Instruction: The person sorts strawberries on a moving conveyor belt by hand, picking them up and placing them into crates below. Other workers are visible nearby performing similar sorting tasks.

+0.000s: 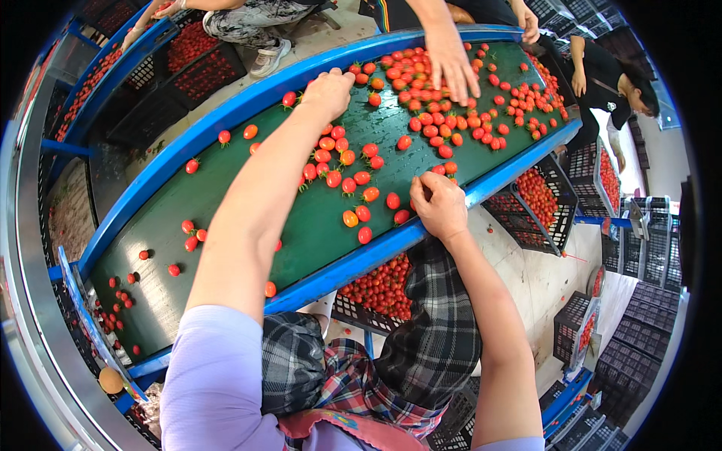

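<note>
A sloping green conveyor belt with blue metal side rails lies before me, and red and orange cherry tomatoes are scattered over it. My left hand reaches across to the far rail, its fingers curled down beside a few tomatoes; what is inside the fingers is hidden. Curled at the near rail, my right hand is close to several tomatoes, and its grasp is not visible. Another person's hand is spread over the dense tomato pile at the upper part of the belt.
Under the near rail stands a black crate of tomatoes. Another black plastic crate is at the right. Co-workers sit across the belt, and a person in black is at the far right. Stacked crates line the right side.
</note>
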The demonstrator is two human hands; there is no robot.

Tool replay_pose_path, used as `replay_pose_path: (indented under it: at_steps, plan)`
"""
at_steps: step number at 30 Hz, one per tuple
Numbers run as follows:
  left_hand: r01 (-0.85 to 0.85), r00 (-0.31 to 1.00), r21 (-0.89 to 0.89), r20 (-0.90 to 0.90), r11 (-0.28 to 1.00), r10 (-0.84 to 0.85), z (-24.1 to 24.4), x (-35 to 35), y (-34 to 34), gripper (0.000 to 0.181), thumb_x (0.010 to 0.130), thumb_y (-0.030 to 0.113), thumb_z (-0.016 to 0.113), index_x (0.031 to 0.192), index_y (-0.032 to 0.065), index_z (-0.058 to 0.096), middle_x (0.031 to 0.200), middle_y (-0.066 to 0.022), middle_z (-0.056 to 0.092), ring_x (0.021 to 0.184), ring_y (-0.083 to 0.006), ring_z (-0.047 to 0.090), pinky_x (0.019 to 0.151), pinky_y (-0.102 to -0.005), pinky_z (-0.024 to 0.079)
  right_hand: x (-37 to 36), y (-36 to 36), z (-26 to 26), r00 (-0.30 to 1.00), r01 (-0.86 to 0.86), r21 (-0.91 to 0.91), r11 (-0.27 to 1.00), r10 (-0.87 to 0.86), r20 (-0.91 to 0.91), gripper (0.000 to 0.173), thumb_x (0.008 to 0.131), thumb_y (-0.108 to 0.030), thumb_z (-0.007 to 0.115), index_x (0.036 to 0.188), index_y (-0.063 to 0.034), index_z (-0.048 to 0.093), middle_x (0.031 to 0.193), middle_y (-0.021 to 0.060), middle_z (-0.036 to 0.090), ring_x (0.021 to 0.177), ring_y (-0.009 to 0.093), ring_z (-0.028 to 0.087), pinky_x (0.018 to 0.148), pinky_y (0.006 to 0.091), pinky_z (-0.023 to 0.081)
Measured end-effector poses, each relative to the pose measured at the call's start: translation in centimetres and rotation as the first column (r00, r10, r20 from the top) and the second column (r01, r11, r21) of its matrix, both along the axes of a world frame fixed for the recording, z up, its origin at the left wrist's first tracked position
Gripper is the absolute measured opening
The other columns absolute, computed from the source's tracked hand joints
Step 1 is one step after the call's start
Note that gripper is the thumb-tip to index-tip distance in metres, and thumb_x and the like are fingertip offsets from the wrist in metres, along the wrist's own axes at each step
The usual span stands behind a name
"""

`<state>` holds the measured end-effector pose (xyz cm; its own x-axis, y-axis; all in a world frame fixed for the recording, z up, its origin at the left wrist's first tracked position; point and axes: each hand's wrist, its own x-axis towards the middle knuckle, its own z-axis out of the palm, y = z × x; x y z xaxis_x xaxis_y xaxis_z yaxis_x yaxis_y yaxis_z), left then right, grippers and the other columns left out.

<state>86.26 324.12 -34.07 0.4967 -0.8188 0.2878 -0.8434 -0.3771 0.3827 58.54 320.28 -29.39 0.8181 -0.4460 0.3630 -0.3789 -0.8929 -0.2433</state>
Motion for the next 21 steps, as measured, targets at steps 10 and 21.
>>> replay_pose_path:
  at_steps: [10,21]
  plan:
    - [-0.116,0.980,0.220,0.184,0.969,0.075,1.5,0.0,-2.9,0.027,0.083,0.004,0.051,0.109,0.0008,0.057,0.105,-0.0201,0.060,0.096,-0.0310,0.062,0.083,-0.0395,0.052,0.4,0.0,0.2,1.000,-0.020,0.009,1.000,0.020,-0.002,0.024,0.082,-0.017,0.060,0.064,-0.0046,0.050,0.065,0.0102,0.057,0.065,0.030,0.058,0.058,0.0411,0.048]
    - [0.370,0.494,-0.255,-0.760,0.893,-0.422,8.9,-5.3,10.2,0.019,0.085,0.015,0.060,0.099,0.0019,0.063,0.086,-0.0062,0.066,0.084,-0.0146,0.063,0.074,-0.0292,0.051,0.6,-0.7,1.3,1.000,-0.018,0.022,1.000,0.018,-0.026,0.023,0.082,-0.018,0.058,0.065,-0.0046,0.050,0.067,0.0100,0.058,0.068,0.030,0.059,0.061,0.0416,0.048]
